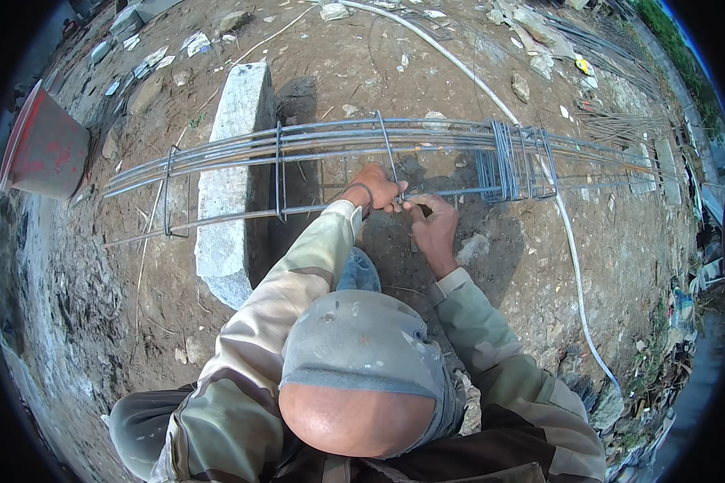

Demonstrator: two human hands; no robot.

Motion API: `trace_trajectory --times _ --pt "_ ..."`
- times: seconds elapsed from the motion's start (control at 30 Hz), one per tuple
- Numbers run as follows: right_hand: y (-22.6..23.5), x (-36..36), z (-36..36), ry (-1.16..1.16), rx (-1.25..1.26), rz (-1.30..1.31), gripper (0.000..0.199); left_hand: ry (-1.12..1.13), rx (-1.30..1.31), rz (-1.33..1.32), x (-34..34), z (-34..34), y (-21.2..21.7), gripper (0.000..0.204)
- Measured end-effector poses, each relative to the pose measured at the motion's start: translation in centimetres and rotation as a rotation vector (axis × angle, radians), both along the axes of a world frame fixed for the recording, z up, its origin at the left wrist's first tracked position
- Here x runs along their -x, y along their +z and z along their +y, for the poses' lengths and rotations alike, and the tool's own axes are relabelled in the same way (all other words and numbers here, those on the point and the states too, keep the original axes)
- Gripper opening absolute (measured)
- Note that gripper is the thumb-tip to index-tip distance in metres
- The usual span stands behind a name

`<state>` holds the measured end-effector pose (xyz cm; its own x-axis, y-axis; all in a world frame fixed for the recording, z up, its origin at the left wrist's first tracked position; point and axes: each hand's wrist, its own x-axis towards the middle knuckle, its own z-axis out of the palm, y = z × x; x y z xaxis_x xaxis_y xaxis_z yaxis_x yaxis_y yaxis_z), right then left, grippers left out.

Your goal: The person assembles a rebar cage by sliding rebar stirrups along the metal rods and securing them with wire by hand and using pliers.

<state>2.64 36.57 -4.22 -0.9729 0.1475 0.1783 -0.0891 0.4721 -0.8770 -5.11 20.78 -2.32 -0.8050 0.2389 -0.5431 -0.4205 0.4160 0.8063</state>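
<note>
A long rebar cage (330, 138) lies crosswise in front of me, its several bars bundled on the far side and one single bar (242, 215) on the near side. My left hand (374, 190) is closed round the near bar where a square steel stirrup (387, 149) crosses it. Beside it, my right hand (435, 222) pinches its fingertips together at the same crossing. Whatever small thing is between those fingertips is too small to make out. More stirrups (279, 173) stand spaced along the left part, and a tight stack of stirrups (503, 161) hangs on the right.
Under the cage's left part lies a pale concrete block (229, 177). A reddish-grey bucket (52, 149) stands tilted at far left. A white hose (573, 258) curves over the dirt at right, passing under the cage. Loose steel rods (604, 40) and stones lie at far right.
</note>
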Motion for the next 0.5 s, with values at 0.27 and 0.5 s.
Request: trace_trajectory --times 0.27,0.5 --pt "1.7 -1.7 1.1 0.313 -0.458 0.361 0.026 -0.040 0.040 0.037 0.3 -0.2 -0.5 0.031" --pt "0.8 -1.0 -0.5 0.206 -0.527 0.352 0.013 -0.073 0.046 0.063 1.4 -0.6 -2.3 0.034"
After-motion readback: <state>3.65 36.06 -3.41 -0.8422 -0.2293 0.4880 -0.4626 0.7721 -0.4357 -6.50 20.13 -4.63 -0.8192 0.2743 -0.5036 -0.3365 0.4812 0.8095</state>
